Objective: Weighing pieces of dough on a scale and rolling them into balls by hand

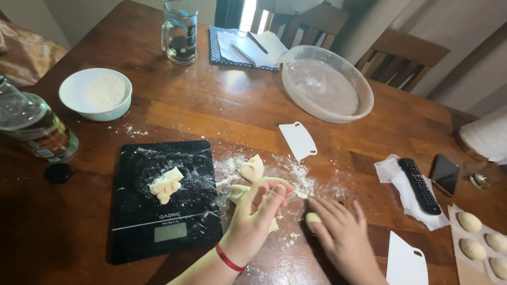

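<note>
My left hand (260, 210), with a red band at the wrist, stands on its edge over a pale lump of dough (238, 192) on the floured wooden table (211, 121), fingers curled against it. Flat on the table to its right, my right hand (340, 229) presses a small dough piece (312, 217) under its fingers. Another dough piece (252, 168) lies just beyond the hands. A black kitchen scale (165, 198) at the left carries a few dough scraps (166, 184).
A white bowl of flour (96, 94), a clear bottle (33, 126) and its black cap (58, 172) stand left. At the back are a glass mug (179, 32), a clear plastic bowl (326, 84) and a white scraper (298, 140). A remote (419, 186), a phone (444, 174), a second scraper (405, 259) and shaped dough balls (481, 237) lie right.
</note>
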